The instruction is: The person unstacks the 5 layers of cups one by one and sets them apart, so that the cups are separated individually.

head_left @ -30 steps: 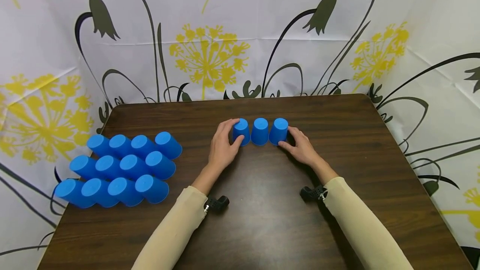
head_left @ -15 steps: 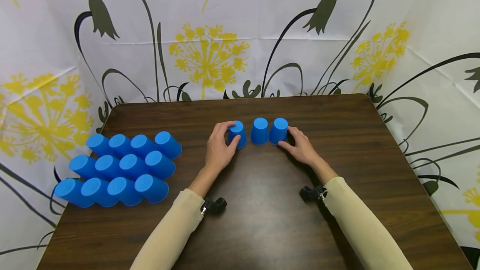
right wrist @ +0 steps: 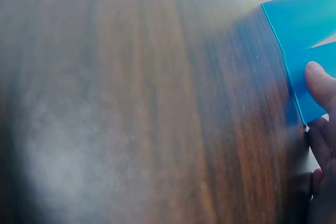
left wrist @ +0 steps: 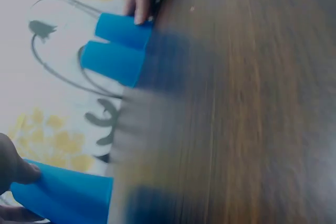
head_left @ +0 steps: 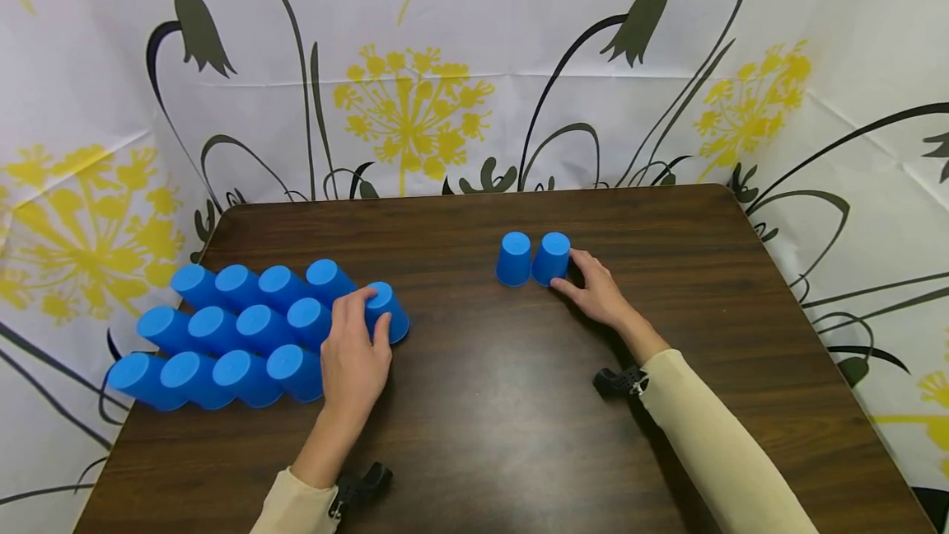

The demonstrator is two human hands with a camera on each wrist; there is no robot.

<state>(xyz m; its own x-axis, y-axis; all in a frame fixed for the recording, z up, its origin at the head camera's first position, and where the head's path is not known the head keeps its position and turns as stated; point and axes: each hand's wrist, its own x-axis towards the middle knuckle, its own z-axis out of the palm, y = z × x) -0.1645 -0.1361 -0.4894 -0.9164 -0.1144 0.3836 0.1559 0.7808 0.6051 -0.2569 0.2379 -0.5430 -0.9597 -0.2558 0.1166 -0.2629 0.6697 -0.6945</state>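
My left hand [head_left: 354, 361] grips an upside-down blue cup [head_left: 389, 320] between thumb and fingers, at the right side of a group of matching cups. In the left wrist view this gripped cup [left wrist: 73, 195] is at the lower left, with the thumb on its side. Farther right on the table, two upside-down blue cups stand side by side. My right hand [head_left: 600, 297] holds the right-hand cup [head_left: 550, 262] of this pair, its thumb low on the near side. The other cup [head_left: 513, 262] stands close to its left.
Several upside-down blue cups [head_left: 240, 377] stand in three rows at the left of the brown wooden table [head_left: 519, 435]. Behind the table's far edge hangs a white cloth [head_left: 474, 15] with yellow and grey-green flowers.
My left hand has taken the leftmost cup from the row of three and carried it left and nearer, to the group of cups. My right hand has stayed at its cup.
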